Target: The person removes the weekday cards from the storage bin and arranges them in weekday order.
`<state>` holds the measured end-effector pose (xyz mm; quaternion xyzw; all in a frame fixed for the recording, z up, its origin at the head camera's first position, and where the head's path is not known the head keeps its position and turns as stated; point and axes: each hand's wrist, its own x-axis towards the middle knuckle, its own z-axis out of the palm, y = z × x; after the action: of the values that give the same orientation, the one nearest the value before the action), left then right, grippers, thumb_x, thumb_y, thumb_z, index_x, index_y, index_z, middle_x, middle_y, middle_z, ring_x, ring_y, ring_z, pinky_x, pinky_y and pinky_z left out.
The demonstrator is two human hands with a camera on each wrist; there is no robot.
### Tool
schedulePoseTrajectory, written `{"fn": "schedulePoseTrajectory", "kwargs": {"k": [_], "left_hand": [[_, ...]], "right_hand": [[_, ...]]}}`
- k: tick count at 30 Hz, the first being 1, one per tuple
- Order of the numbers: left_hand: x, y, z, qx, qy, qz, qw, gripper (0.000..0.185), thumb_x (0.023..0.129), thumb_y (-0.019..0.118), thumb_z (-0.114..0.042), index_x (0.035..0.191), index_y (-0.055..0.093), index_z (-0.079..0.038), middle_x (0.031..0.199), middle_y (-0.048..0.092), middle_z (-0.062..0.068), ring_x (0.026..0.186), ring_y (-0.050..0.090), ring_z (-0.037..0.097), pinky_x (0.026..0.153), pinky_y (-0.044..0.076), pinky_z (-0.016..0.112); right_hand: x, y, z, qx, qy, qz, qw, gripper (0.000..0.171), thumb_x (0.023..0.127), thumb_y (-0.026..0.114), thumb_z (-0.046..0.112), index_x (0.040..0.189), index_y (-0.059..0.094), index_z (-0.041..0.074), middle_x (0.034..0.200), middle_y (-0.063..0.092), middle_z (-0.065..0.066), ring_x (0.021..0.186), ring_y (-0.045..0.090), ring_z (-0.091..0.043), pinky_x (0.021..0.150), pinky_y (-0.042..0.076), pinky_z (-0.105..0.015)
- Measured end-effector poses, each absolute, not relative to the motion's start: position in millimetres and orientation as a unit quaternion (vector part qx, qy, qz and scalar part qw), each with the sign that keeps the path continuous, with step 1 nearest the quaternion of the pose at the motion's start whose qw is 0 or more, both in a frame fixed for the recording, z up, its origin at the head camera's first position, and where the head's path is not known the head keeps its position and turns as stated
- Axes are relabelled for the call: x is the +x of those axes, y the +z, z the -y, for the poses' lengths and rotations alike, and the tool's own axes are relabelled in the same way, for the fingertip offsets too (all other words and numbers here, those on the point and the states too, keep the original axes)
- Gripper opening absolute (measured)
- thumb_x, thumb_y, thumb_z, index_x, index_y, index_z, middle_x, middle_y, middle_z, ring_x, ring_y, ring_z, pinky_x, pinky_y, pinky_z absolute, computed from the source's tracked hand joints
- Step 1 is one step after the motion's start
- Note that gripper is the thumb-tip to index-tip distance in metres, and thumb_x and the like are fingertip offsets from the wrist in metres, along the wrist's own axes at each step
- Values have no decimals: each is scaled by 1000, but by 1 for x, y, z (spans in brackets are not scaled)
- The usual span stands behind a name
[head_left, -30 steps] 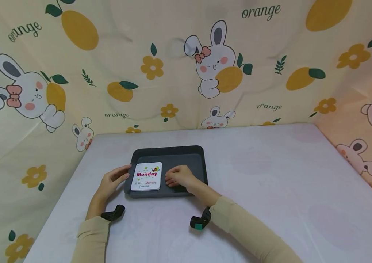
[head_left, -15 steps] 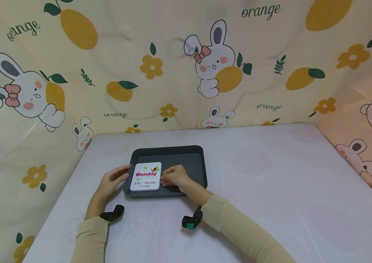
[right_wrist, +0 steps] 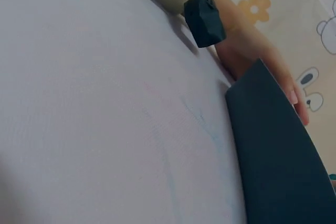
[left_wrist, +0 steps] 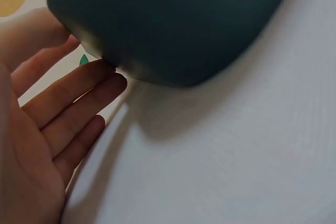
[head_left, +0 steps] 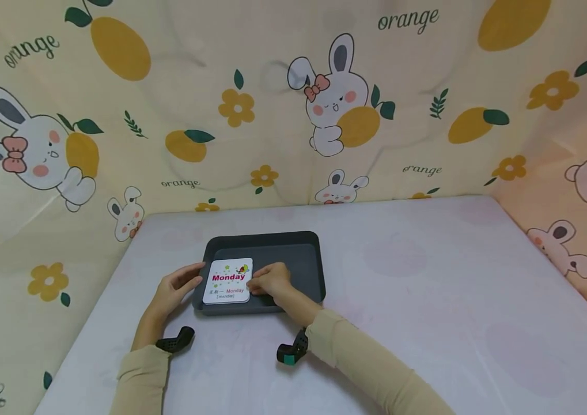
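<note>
Since approx. 1 s ago the right hand has been slid leftward across the tray floor, from a spot clear of the card to one where its fingertips meet the card's right edge; tray, card and left hand have barely been shifted.

Going left to right: the left hand is laid against the outer left wall of the dark tray, fingers straight and slightly spread (the left wrist view confirms this: open palm, fingertips touching the tray's rounded corner, nothing gripped). Next, the "Monday" card is seen lying flat in the left half of the tray, face up, near the front wall. Then the right hand, resting inside the tray w/ fingers curled toward the card's right edge. Whether the card is pinched or only touched can't be told from the head view, and the right wrist view shows only the tray's outer wall and the table, not the fingers.

Risks, as judged:
- Card lies flush on the tray floor, so an edge may not be caught; it could be pushed left into the wall instead of lifted.
- If more than one card is stacked there (can't be told), a second could be dragged along.
- Tray is only braced by straight fingers, not held, so a hard push from the right could slide it on the smooth table cover.
</note>
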<state>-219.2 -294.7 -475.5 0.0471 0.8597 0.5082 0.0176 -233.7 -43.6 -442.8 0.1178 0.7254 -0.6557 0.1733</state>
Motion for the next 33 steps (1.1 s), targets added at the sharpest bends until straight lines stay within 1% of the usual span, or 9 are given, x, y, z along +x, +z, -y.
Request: {"fn": "schedulePoseTrajectory", "kwargs": {"k": [2, 4, 5, 7, 10, 12, 20, 24, 33], "left_hand": [[-218, -475, 294, 47, 508, -860, 20, 48, 96, 59, -30, 138, 51, -10, 146, 51, 14, 133, 50, 28, 91, 38, -1], [-218, -474, 294, 48, 509, -859, 22, 48, 96, 59, -30, 139, 51, -10, 146, 51, 14, 133, 49, 29, 91, 38, -1], [-218, -474, 294, 47, 509, -859, 23, 48, 96, 59, -31, 139, 51, -10, 146, 51, 14, 131, 52, 24, 91, 38, -1], [-218, -474, 294, 48, 508, -859, 22, 48, 96, 59, -31, 139, 51, -10, 146, 51, 14, 125, 56, 8, 91, 38, -1], [-219, -475, 294, 51, 509, -859, 20, 49, 96, 59, -32, 139, 51, -9, 145, 51, 15, 112, 51, -15, 91, 38, -1], [-219, -476, 295, 56, 511, -858, 18, 49, 96, 59, -32, 138, 51, -9, 145, 51, 16, 108, 48, -22, 91, 38, -1], [-221, -478, 296, 69, 512, -856, 8, 48, 96, 59, -28, 137, 51, -6, 143, 52, 19, 107, 48, -22, 91, 39, -1], [-220, -478, 297, 68, 511, -857, 8, 46, 96, 59, -27, 137, 52, -6, 143, 52, 19, 107, 49, -22, 90, 39, 0], [-222, -481, 297, 75, 519, -851, 1, 45, 96, 58, -23, 136, 52, -3, 143, 51, 22, 108, 49, -21, 90, 40, 0]], "right_hand": [[-234, -443, 45, 122, -650, -731, 168, 16, 74, 76, -7, 89, 70, -7, 85, 74, -20, 50, 61, -8, 55, 58, -23], [-234, -444, 46, 125, -644, -737, 163, 16, 73, 76, -6, 88, 70, -6, 83, 74, -19, 50, 61, -8, 54, 57, -22], [-234, -444, 46, 126, -641, -739, 162, 16, 73, 77, -6, 87, 70, -6, 83, 74, -19, 50, 61, -7, 54, 57, -22], [-235, -445, 47, 126, -637, -743, 162, 15, 73, 77, -5, 87, 71, -5, 81, 75, -18, 50, 61, -7, 53, 56, -21], [-237, -446, 47, 123, -627, -753, 160, 15, 72, 79, -4, 85, 72, -4, 79, 75, -18, 48, 60, -7, 51, 55, -20], [-238, -446, 47, 119, -619, -760, 158, 15, 70, 80, -4, 83, 72, -4, 76, 75, -16, 46, 59, -6, 49, 54, -20], [-240, -449, 51, 109, -591, -784, 154, 15, 67, 83, 0, 78, 73, 0, 63, 70, -8, 40, 53, -4, 44, 50, -17], [-241, -448, 54, 113, -582, -790, 154, 15, 68, 84, 2, 76, 72, 1, 60, 67, -4, 40, 52, -4, 43, 48, -16], [-240, -447, 52, 132, -623, -754, 159, 13, 72, 78, -5, 84, 71, -3, 58, 60, -2, 42, 52, -5, 43, 49, -17]]}}
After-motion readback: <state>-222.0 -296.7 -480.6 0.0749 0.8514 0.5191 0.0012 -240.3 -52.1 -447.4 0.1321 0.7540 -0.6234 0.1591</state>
